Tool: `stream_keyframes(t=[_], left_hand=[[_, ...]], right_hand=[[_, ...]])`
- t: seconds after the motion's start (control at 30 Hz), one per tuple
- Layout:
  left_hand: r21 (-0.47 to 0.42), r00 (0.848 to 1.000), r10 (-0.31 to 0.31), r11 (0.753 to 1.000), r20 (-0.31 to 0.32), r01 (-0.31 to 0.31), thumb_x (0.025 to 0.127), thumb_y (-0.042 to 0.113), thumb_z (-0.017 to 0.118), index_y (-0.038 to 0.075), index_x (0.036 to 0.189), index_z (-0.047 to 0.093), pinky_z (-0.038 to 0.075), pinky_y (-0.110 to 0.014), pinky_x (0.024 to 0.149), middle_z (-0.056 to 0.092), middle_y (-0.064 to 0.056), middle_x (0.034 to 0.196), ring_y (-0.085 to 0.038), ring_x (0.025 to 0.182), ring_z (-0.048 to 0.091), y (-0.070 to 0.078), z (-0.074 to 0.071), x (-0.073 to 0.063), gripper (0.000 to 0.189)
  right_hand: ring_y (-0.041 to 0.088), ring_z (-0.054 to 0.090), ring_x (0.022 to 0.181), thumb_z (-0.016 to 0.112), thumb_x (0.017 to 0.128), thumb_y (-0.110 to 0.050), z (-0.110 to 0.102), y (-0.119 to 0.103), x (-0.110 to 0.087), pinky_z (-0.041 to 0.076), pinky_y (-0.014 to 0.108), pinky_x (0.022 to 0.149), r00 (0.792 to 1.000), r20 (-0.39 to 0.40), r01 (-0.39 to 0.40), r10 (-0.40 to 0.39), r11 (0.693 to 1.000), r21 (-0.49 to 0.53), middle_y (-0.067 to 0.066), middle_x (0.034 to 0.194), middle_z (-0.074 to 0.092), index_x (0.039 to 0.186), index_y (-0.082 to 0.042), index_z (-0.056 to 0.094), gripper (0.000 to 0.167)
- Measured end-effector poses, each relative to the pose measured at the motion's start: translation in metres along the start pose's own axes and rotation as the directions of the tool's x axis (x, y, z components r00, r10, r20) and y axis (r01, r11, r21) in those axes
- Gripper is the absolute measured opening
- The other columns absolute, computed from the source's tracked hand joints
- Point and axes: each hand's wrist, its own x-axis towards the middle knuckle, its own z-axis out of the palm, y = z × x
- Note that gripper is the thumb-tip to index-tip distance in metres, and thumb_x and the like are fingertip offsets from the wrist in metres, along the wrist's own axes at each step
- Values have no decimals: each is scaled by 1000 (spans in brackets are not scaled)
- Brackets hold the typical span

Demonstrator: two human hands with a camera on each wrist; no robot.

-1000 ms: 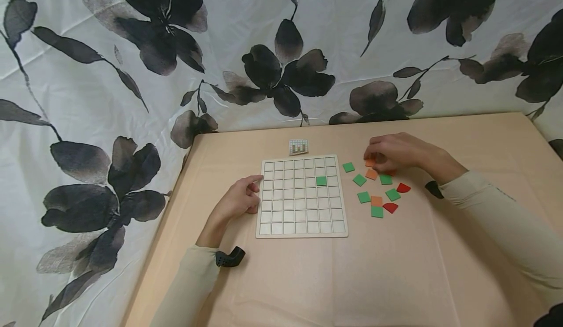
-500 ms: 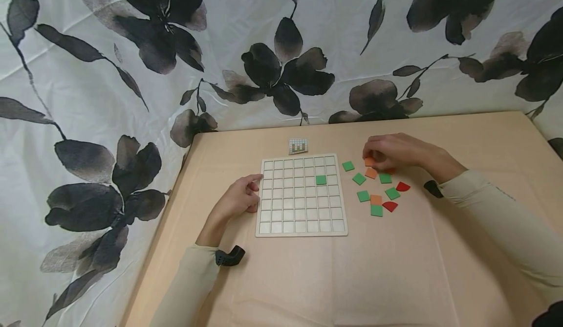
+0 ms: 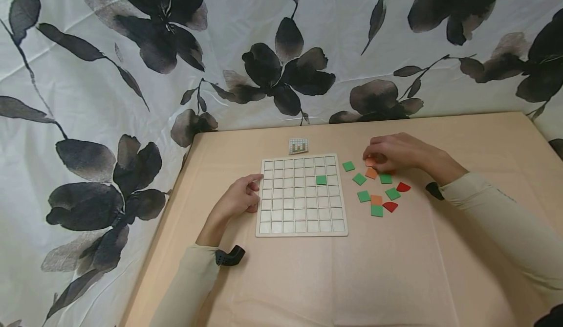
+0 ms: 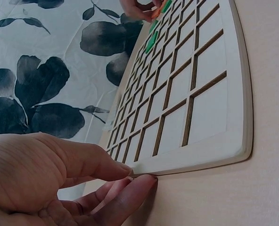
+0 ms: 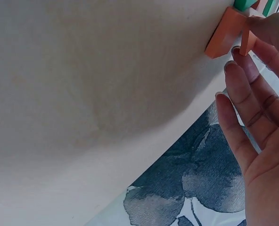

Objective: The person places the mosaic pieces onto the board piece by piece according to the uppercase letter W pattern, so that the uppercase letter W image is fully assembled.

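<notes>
A pale wooden board (image 3: 286, 234) with a grid of square cells lies on the table. One green square tile (image 3: 321, 180) sits in a cell toward its upper right. My left hand (image 3: 239, 197) pinches the board's left edge, its thumb (image 4: 102, 162) at the rim and a fingertip just beside it. Right of the board, my right hand (image 3: 398, 150) is over the loose tiles. It pinches a thin orange tile (image 5: 245, 41) on edge between thumb and finger. Another orange tile (image 5: 223, 34) lies flat close by. The hand hides some tiles in the head view.
Several green tiles (image 3: 363, 196), orange tiles (image 3: 376, 200) and red rounded wedge pieces (image 3: 390, 207) lie scattered right of the board. A small card with a printed grid (image 3: 298, 145) stands behind the board. A floral cloth (image 3: 246, 48) hangs along the table's far and left edges.
</notes>
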Motion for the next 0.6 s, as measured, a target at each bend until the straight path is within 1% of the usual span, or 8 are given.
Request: stream_keyframes(t=[0.23, 0.33, 0.6], left_hand=[[-1, 1000, -3, 1000, 3, 3, 89, -12, 58, 10, 153, 44, 56, -31, 61, 48, -15, 111, -20, 79, 53, 1, 0, 0, 69], [-1, 1000, -5, 1000, 2, 5, 89, -12, 58, 10, 153, 44, 56, -31, 61, 48, -15, 111, -21, 80, 53, 1, 0, -1, 69], [5, 1000, 0, 1000, -1, 0, 89, -12, 58, 9, 153, 43, 56, -32, 61, 48, -15, 110, -20, 79, 53, 1, 0, 0, 69]], right_hand=[[9, 46, 66, 80, 82, -26, 0, 0, -1, 39, 27, 58, 1000, -31, 5, -5, 1000, -2, -7, 83, 55, 101, -21, 75, 21], [8, 47, 65, 81, 82, -26, -1, 1, -1, 40, 27, 58, 1000, -24, -3, 3, 1000, 12, -7, 82, 55, 100, -22, 74, 20], [7, 50, 68, 81, 83, -26, -9, -1, 0, 44, 27, 60, 1000, -6, -27, 27, 996, 83, -10, 85, 60, 99, -26, 74, 17]])
